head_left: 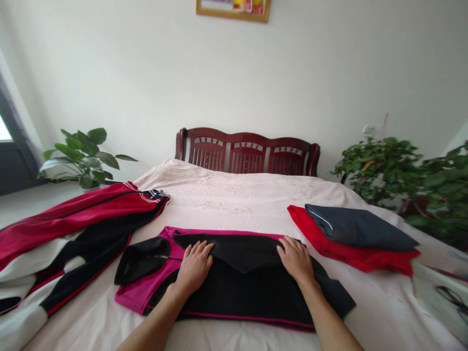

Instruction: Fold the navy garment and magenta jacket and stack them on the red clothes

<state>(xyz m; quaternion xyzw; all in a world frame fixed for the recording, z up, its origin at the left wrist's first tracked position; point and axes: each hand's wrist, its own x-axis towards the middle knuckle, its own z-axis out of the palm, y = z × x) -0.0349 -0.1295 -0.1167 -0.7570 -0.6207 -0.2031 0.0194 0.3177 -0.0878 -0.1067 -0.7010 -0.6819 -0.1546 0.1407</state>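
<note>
A black jacket with magenta trim (241, 295) lies on its side across the pale pink sheet, its collar toward the left. One sleeve is folded over the body along the far edge. My left hand (195, 265) rests flat on the folded part near the collar, fingers stretched out. Farther right, my right hand (297, 259) presses on the same fold with its fingers spread. Part of the dark cloth (338, 295) sticks out past my right wrist. Neither hand grips anything visible.
Red, black and white track clothes (91, 209) sprawl at the left. To the right, a folded dark grey garment (360, 226) lies on a folded red one (369, 257). Eyeglasses (451, 296) sit at the right edge. A wooden bench (248, 153) and potted plants (383, 165) stand behind.
</note>
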